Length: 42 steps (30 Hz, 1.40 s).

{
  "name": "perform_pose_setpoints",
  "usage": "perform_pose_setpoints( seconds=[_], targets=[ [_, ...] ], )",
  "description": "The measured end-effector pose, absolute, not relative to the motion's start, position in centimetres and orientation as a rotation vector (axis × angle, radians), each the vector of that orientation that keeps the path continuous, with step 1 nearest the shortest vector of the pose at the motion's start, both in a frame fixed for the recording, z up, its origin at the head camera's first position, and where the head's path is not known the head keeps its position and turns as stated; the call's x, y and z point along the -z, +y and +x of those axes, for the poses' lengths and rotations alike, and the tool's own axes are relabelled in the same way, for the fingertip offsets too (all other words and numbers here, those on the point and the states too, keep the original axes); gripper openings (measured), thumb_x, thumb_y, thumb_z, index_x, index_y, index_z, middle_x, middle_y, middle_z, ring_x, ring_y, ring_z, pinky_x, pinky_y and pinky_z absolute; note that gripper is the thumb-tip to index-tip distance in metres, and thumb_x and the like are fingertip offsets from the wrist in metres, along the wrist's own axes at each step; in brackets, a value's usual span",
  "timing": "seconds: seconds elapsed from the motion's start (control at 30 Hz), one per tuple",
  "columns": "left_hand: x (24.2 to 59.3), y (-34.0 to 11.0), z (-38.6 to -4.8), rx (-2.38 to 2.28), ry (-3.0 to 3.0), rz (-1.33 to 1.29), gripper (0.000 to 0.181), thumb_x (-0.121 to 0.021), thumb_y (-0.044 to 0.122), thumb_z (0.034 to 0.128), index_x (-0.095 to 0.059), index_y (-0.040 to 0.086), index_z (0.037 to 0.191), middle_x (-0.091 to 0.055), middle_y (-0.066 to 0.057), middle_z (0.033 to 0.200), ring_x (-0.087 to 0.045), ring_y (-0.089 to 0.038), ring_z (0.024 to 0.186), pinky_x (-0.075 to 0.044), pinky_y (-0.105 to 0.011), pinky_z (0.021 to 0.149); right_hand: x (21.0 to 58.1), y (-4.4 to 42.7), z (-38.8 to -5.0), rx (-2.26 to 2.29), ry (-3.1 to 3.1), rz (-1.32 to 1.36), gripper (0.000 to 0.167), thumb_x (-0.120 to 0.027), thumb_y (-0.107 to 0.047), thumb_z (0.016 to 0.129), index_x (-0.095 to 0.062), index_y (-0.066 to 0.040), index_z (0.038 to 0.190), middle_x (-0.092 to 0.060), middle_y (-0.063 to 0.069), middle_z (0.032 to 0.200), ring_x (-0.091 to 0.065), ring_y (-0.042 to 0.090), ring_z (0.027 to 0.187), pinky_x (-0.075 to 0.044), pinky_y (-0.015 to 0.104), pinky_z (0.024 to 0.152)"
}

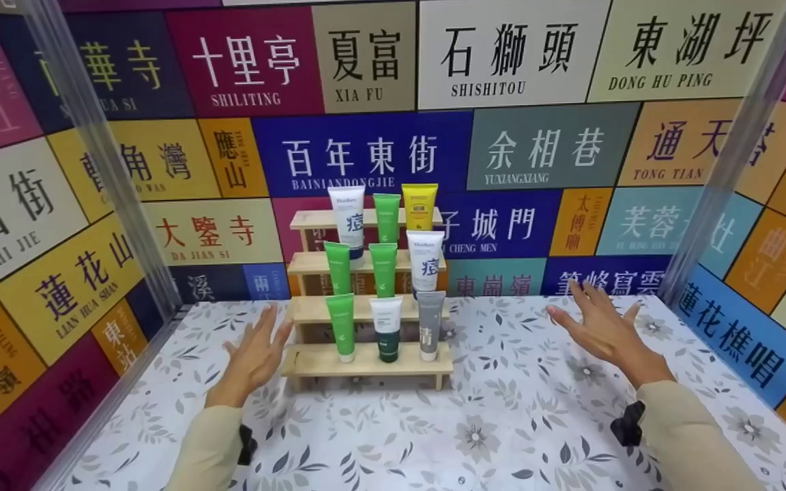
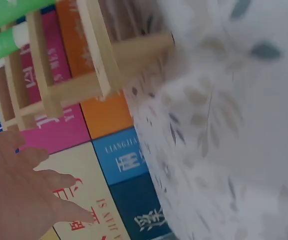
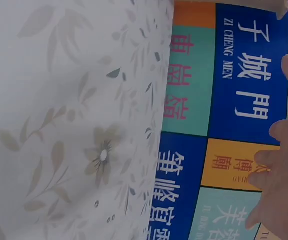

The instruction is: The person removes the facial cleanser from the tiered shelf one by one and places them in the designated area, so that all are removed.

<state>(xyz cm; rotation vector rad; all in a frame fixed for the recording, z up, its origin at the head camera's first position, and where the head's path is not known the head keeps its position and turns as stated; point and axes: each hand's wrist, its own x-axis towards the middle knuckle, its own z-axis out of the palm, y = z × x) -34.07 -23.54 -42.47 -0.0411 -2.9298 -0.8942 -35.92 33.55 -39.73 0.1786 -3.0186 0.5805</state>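
Note:
A stepped wooden rack (image 1: 318,369) stands on the table, with upright tubes in three rows. Its back row has a white tube (image 1: 347,218), a green tube (image 1: 386,217) and a yellow tube (image 1: 419,206). Two green tubes and a white tube (image 1: 425,256) make up the middle row. In front are a green tube (image 1: 341,327), a white and dark green tube (image 1: 387,331) and a grey tube (image 1: 430,327). My left hand (image 1: 253,358) is raised just left of the rack, fingers extended. My right hand (image 1: 604,334) hovers farther off to the right, fingers spread. Neither holds anything.
Under the rack lies a white tablecloth (image 1: 502,436) with grey flowers and leaves. Panels with colourful place-name signs (image 1: 366,153) enclose the back and sides. Clear upright strips (image 1: 117,198) run along both corners. Dark wrist straps (image 1: 628,424) show at the sleeves.

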Motion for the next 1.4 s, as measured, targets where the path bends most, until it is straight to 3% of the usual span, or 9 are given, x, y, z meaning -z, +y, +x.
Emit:
perform_pose_setpoints(
  seconds=[0.13, 0.27, 0.37, 0.63, 0.9, 1.13, 1.27, 1.4],
  targets=[
    [43.3, -23.0, -33.3, 1.103, -2.863, -0.021, 0.075, -0.013, 0.064, 0.1037, -0.002, 0.018, 0.162, -0.008, -0.015, 0.169, -0.006, -0.048, 0.153, 0.008, -0.075, 0.118, 38.8, 32.8, -36.3, -0.736, -2.988, 0.205, 0.094, -0.03, -0.073, 0.098, 0.003, -0.013, 0.161, 0.004, 0.026, 0.166, 0.003, 0.054, 0.15, 0.022, 0.083, 0.102],
    [44.1, -22.9, -32.9, 1.269, -2.772, 0.019, 0.073, -0.012, 0.059, 0.106, -0.008, 0.012, 0.161, -0.014, -0.019, 0.167, -0.013, -0.044, 0.153, -0.009, -0.063, 0.126, 37.9, 32.0, -36.6, -1.034, -2.955, 0.181, 0.089, -0.028, -0.074, 0.097, 0.007, -0.021, 0.161, 0.008, 0.021, 0.168, 0.006, 0.052, 0.151, 0.01, 0.081, 0.11],
    [44.5, -23.1, -32.9, 1.434, -2.672, 0.053, 0.073, -0.01, 0.055, 0.1072, -0.012, 0.004, 0.16, -0.018, -0.024, 0.165, -0.016, -0.045, 0.152, -0.014, -0.058, 0.127, 37.1, 31.4, -36.7, -1.225, -2.926, 0.151, 0.087, -0.024, -0.076, 0.096, 0.01, -0.027, 0.159, 0.011, 0.017, 0.168, 0.009, 0.049, 0.152, 0.002, 0.079, 0.115],
    [45.7, -22.6, -32.7, 2.107, -2.276, 0.108, 0.08, -0.01, 0.059, 0.1053, -0.013, 0.0, 0.159, -0.025, -0.028, 0.16, -0.026, -0.054, 0.145, -0.031, -0.066, 0.118, 34.4, 29.8, -37.3, -1.51, -2.719, 0.2, 0.088, -0.022, -0.073, 0.099, 0.001, -0.015, 0.161, 0.0, 0.012, 0.169, 0.005, 0.038, 0.156, 0.002, 0.062, 0.126],
    [47.8, -22.0, -33.0, 2.271, -2.038, 0.265, 0.087, -0.016, 0.065, 0.1023, -0.014, -0.001, 0.159, -0.022, -0.03, 0.162, -0.025, -0.052, 0.147, -0.031, -0.062, 0.119, 32.4, 27.0, -38.2, -1.744, -2.541, 0.28, 0.084, -0.026, -0.068, 0.101, -0.003, -0.014, 0.162, -0.016, 0.01, 0.168, -0.008, 0.03, 0.157, -0.003, 0.053, 0.13],
    [49.3, -21.6, -33.1, 2.364, -1.907, 0.389, 0.078, -0.018, 0.053, 0.1069, -0.014, -0.005, 0.157, -0.022, -0.036, 0.158, -0.028, -0.052, 0.145, -0.031, -0.059, 0.12, 31.1, 25.0, -38.8, -1.755, -2.514, 0.278, 0.083, -0.031, -0.067, 0.101, -0.012, -0.013, 0.162, -0.021, 0.009, 0.168, -0.015, 0.027, 0.157, -0.009, 0.05, 0.13],
    [49.9, -21.3, -33.1, 2.321, -1.921, 0.483, 0.068, -0.03, 0.042, 0.1091, -0.023, -0.008, 0.155, -0.033, -0.036, 0.154, -0.041, -0.046, 0.141, -0.038, -0.053, 0.119, 30.7, 24.1, -39.5, -1.755, -2.49, 0.281, 0.08, -0.032, -0.063, 0.102, -0.016, -0.011, 0.161, -0.024, 0.011, 0.166, -0.019, 0.028, 0.156, -0.012, 0.05, 0.13],
    [50.1, -21.2, -33.1, 2.296, -1.917, 0.494, 0.058, -0.042, 0.027, 0.1078, -0.033, -0.013, 0.148, -0.048, -0.035, 0.144, -0.059, -0.037, 0.126, -0.046, -0.048, 0.113, 30.3, 23.3, -40.1, -1.787, -2.456, 0.287, 0.077, -0.033, -0.06, 0.103, -0.016, -0.012, 0.161, -0.026, 0.013, 0.166, -0.022, 0.029, 0.155, -0.014, 0.05, 0.13]
  ],
)
